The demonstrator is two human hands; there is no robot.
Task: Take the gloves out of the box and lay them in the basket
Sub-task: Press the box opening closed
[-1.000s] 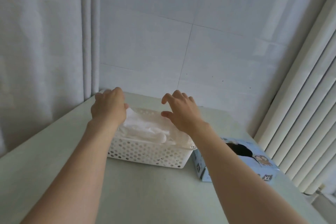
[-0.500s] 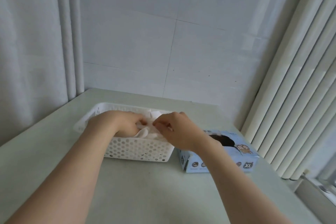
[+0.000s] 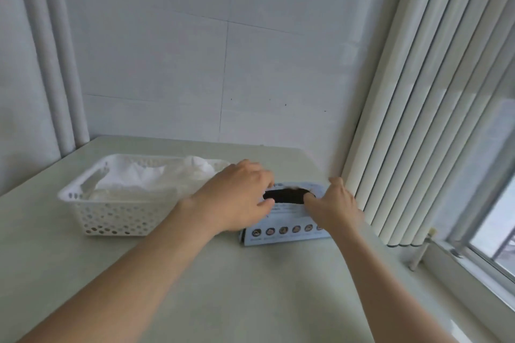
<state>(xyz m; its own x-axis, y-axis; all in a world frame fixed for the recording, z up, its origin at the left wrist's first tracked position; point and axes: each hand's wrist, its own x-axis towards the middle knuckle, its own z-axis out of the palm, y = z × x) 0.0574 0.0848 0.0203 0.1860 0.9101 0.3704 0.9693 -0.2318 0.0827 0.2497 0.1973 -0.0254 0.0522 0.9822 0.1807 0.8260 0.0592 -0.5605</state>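
White plastic basket (image 3: 111,217), perforated walls, sits left of centre on the pale green table (image 3: 250,292). Gloves (image 3: 145,178), white, are piled inside it, heaped up to about rim height.

Light-blue box (image 3: 287,234) sits just right of the basket, centre-right of frame, near the vertical blinds (image 3: 418,120). Dark oval slot (image 3: 284,195) on its top face. I can't see any glove in the slot.

My left hand (image 3: 237,198) is over the box's left end, fingers loosely bent at the slot's left edge, thumb on the near side. Nothing in it that I can see.

My right hand (image 3: 333,205) is on the box's right end, thumb up, fingers dipping into the slot's right end. The fingertips are hidden in there, so I can't tell whether they pinch anything.

The frame is a bit smeared around both hands. Grey panelled wall (image 3: 195,64) fills the top of the frame.
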